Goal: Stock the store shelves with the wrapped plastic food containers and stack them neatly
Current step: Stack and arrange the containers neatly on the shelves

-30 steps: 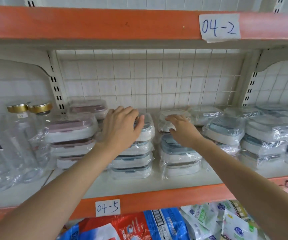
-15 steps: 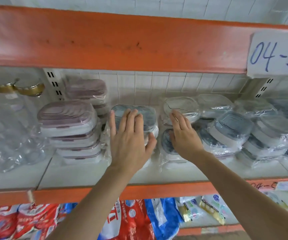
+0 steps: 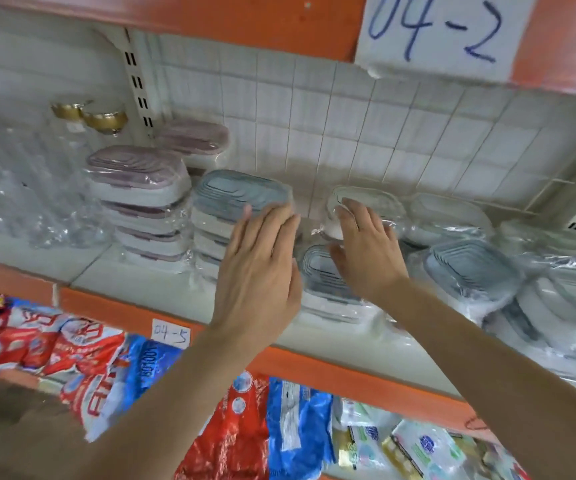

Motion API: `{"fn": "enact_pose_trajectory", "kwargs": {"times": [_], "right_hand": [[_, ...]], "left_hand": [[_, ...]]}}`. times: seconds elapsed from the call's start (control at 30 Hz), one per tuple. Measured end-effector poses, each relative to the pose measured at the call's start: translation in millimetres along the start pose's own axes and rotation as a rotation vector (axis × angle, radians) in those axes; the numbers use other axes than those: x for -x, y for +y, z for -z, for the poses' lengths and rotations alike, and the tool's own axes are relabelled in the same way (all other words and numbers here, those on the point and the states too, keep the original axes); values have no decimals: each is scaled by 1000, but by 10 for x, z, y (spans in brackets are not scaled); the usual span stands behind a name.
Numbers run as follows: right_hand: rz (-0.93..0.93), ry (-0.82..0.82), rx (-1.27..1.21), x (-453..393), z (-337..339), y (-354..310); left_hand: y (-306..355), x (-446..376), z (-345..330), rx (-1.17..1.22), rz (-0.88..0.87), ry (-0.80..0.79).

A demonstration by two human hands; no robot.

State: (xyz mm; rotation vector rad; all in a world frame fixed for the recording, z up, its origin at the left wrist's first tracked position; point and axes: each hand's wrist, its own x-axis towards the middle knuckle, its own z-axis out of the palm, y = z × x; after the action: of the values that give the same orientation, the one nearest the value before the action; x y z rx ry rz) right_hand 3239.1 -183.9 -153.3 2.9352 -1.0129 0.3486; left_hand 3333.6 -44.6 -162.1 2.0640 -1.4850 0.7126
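Observation:
Wrapped plastic food containers stand in stacks on the white shelf (image 3: 148,292). A stack with blue-grey lids (image 3: 234,195) sits mid-shelf, and my left hand (image 3: 259,268) lies flat against its front right side, fingers straight. To its right is a lower blue-lidded stack (image 3: 317,271) with a clear-lidded container (image 3: 373,202) behind it. My right hand (image 3: 366,251) reaches over the low stack, its fingertips touching the clear-lidded container's wrap. Pink-lidded stacks (image 3: 137,178) stand further left.
More wrapped containers (image 3: 470,271) lie tilted and crowded at the right. Clear jars with gold lids (image 3: 103,121) stand at the far left. An orange upper shelf beam (image 3: 245,22) hangs close overhead. Bagged goods (image 3: 231,438) fill the shelf below.
The view has tilted and moved closer. My left hand slid right, off the blue stack's top to its front corner. My right hand stays at the clear-lidded container.

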Motion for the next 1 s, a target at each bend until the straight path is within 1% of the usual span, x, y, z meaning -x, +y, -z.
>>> {"fn": "enact_pose_trajectory", "kwargs": {"times": [0.1,0.17,0.3,0.43,0.53,0.6,0.7,0.83,1.0], "right_hand": [[98,-22,-23,2,81,145],[149,-40,-24,-32,117,217],[225,-60,-18,-255,124,259],[277,-62,-28,-621,124,243],[265,-186,-73,-818,219,319],[290,-270,-66,-878,300,440],[287,-344,-74,-889,407,630],[283,-406,67,-830,427,730],[292,-329,183,-790,346,688]], "left_hand": [[230,-3,-9,-22,13,-39],[270,-64,0,-37,31,-35],[211,-207,21,-48,47,4],[6,-326,-75,-176,8,-12],[-150,-363,-188,-283,17,-40],[-208,-322,-314,-309,10,-49],[-263,-263,-465,-274,5,43],[-281,-248,-556,-196,-9,185],[-294,-210,-610,-208,-28,272]]}}
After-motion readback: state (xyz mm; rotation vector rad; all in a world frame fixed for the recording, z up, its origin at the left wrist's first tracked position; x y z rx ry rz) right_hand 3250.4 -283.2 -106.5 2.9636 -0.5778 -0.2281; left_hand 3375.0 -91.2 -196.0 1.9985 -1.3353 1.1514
